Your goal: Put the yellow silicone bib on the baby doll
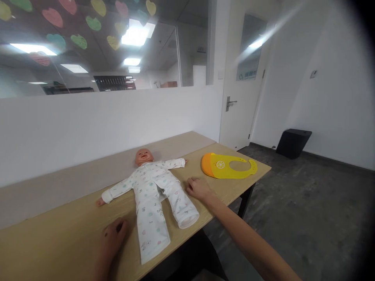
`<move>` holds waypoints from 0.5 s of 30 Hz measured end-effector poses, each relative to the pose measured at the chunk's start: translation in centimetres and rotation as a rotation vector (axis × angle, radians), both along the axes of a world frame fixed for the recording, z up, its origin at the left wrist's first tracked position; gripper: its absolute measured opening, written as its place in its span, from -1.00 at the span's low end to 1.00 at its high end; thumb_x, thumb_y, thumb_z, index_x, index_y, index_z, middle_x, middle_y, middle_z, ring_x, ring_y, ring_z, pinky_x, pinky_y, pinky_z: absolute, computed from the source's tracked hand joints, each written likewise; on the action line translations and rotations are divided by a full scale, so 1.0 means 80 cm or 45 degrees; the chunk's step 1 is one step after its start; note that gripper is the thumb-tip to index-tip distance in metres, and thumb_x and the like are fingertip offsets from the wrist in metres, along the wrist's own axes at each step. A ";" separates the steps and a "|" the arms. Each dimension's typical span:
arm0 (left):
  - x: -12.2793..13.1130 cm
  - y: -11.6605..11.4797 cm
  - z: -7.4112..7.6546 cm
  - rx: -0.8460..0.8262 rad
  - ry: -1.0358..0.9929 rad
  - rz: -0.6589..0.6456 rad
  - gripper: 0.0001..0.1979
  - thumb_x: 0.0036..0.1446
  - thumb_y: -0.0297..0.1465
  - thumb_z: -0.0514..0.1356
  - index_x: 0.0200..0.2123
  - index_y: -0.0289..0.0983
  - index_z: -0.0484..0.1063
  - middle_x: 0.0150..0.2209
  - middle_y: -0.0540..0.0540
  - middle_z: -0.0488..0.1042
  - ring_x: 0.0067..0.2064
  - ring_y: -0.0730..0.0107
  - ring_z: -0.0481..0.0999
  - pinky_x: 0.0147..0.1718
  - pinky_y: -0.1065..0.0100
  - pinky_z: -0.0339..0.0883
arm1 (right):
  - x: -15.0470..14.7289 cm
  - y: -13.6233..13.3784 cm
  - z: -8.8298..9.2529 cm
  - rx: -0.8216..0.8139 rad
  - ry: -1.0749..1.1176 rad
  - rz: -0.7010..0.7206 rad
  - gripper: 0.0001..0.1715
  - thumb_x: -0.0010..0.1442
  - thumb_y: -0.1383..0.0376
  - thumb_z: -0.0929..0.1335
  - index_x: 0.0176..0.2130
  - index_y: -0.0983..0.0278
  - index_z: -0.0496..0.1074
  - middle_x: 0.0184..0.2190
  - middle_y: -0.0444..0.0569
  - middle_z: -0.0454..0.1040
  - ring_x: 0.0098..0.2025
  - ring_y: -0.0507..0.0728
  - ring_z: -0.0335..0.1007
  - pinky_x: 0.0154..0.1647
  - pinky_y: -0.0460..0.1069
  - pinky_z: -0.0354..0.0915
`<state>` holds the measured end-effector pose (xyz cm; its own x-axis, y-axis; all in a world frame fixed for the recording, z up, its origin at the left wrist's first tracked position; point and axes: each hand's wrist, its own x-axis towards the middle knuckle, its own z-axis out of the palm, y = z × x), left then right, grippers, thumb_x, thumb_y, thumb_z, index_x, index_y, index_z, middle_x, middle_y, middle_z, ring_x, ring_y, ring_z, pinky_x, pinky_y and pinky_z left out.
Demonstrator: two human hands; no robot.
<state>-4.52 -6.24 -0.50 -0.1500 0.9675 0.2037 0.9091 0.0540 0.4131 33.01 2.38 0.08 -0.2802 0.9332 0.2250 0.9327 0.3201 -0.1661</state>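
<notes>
A baby doll lies on its back on the wooden table, arms spread out. White patterned pyjamas cover its body, the two legs pointing toward me. My left hand rests on the table beside the doll's leg on the left, its fingers curled in a loose fist with nothing visible in them. On the other side of the doll, my right hand lies on the table with its fingers curled under, close to the pyjamas and apart from the bib. A yellow bib with an orange pocket lies flat to the right.
The table meets a low white wall with a glass window above. Its right edge drops to a dark floor. A white door and a black box-like object stand farther right.
</notes>
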 end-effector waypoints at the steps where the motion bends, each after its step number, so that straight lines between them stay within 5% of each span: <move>1: 0.001 -0.001 0.000 0.008 -0.004 0.003 -0.68 0.10 -0.16 -0.04 -0.59 -0.16 0.26 -0.53 -0.04 0.47 -0.37 0.20 0.48 -0.29 0.25 0.30 | -0.001 0.000 0.001 -0.004 0.000 -0.001 -0.69 0.28 0.24 0.24 -0.08 0.30 0.46 -0.13 0.08 0.55 -0.13 0.18 0.48 -0.20 -0.01 0.22; 10: 0.005 -0.014 0.006 0.041 -0.015 -0.009 -0.72 0.12 -0.18 0.03 -0.51 -0.17 0.38 -0.49 0.00 0.52 -0.38 0.25 0.51 -0.33 0.29 0.33 | -0.011 -0.003 0.003 -0.044 0.021 -0.022 -0.66 0.27 0.28 0.21 -0.07 0.35 0.44 -0.15 0.15 0.56 -0.13 0.20 0.50 -0.26 -0.02 0.21; 14: 0.059 -0.034 0.020 0.593 0.096 -0.036 -0.83 0.13 -0.28 0.15 -0.47 -0.19 0.41 -0.53 0.03 0.49 -0.45 0.33 0.48 -0.39 0.31 0.36 | -0.011 0.000 0.005 -0.042 0.040 0.011 -0.67 0.26 0.28 0.22 -0.08 0.34 0.46 -0.15 0.13 0.56 -0.15 0.19 0.50 -0.23 -0.02 0.22; 15: 0.088 -0.039 0.024 0.819 0.150 -0.223 -0.91 0.13 -0.35 0.18 -0.41 -0.19 0.43 -0.51 0.03 0.52 -0.43 0.36 0.50 -0.34 0.32 0.39 | -0.011 0.002 0.007 -0.041 0.045 0.027 -0.68 0.27 0.26 0.23 -0.08 0.33 0.46 -0.15 0.12 0.56 -0.15 0.19 0.50 -0.22 -0.02 0.22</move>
<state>2.54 -9.35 1.44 0.0566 0.6564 0.7523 0.9229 -0.3218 0.2115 32.12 2.52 0.61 -0.2925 0.9340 0.2053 0.9192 0.3338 -0.2089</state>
